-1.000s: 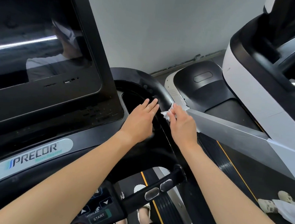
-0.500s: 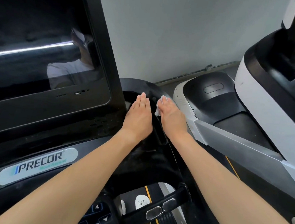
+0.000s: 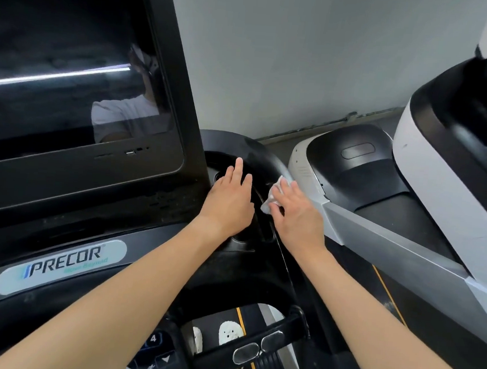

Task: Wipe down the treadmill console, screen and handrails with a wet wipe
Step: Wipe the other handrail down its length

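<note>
The wet wipe [image 3: 272,197] is a small white wad bunched against the inner edge of the black handrail [image 3: 256,152], close to where that rail bends round at its far end by the wall [image 3: 304,58]. My right hand [image 3: 299,219] has it, fingers and thumb curled over the wad and pressing it onto the plastic, so only its upper and left edges show past my knuckles. From there the rail's long axis runs back toward me and slightly rightward, down the right flank of the console [image 3: 61,266] to the crossbar with the two metal grip pads [image 3: 252,352] near my body. As I judge it, the next stroke turns on that line: the wipe sits at the far end, most of the rail lies between it and me, and a pull along the rail suits better than a push. My right hand is the nearer one, already on the rail. My left hand [image 3: 230,203] lies just beside it, apart from the wipe, flat with fingers straight and holding nothing, resting on the dark tray recess [image 3: 218,162] inside the rail. The screen [image 3: 69,83] stands well to the left; another treadmill [image 3: 354,169] sits on the right
</note>
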Tool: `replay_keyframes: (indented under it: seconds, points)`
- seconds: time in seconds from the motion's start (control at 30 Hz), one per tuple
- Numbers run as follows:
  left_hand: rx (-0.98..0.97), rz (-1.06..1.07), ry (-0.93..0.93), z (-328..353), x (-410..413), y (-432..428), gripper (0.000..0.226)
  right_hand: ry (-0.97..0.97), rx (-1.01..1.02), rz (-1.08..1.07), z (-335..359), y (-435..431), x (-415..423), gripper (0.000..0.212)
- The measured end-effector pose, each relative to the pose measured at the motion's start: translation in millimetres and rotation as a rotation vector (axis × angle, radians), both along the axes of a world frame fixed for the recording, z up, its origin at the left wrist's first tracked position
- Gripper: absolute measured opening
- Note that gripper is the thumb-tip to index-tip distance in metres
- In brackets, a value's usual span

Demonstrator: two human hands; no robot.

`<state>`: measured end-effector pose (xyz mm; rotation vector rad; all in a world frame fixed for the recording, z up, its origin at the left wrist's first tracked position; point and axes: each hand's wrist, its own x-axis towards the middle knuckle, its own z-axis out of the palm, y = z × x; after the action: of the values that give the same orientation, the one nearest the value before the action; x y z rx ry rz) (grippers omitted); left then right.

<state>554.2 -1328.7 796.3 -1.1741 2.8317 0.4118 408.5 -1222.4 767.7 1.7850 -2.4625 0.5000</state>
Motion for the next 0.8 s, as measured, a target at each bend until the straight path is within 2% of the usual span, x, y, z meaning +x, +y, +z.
replay_keyframes:
  seconds: [0.13,0.27,0.37,0.47,0.6,0.67,0.8]
  points:
    - [0.073,-0.065,-0.028,8.3,9.6,26.0,0.033,-0.090,0.151,-0.006,12.3,-23.8,-5.6,0.030]
    - [0.209,-0.122,-0.086,9.9,7.1,53.6,0.029,-0.183,0.140,0.026,14.2,-13.7,-15.9,0.034]
    - [0.193,-0.157,-0.122,10.2,-0.1,63.2,0.025,-0.198,0.071,-0.015,11.1,23.4,-11.5,0.034]
    - [0.157,-0.154,-0.145,7.6,-2.5,72.5,0.029,-0.141,0.007,-0.025,3.0,62.6,-3.5,0.037]
    - [0.070,-0.165,-0.179,3.1,-6.6,90.2,0.035,0.107,0.028,0.046,-2.0,79.5,-2.4,0.031]
    - [0.025,-0.165,-0.185,1.5,-7.1,95.8,0.041,0.081,0.074,0.045,5.0,68.3,-5.3,0.036]
    - [0.001,-0.122,-0.174,-3.0,-3.4,100.9,0.048,-0.214,0.070,-0.057,12.7,40.9,-12.6,0.035]
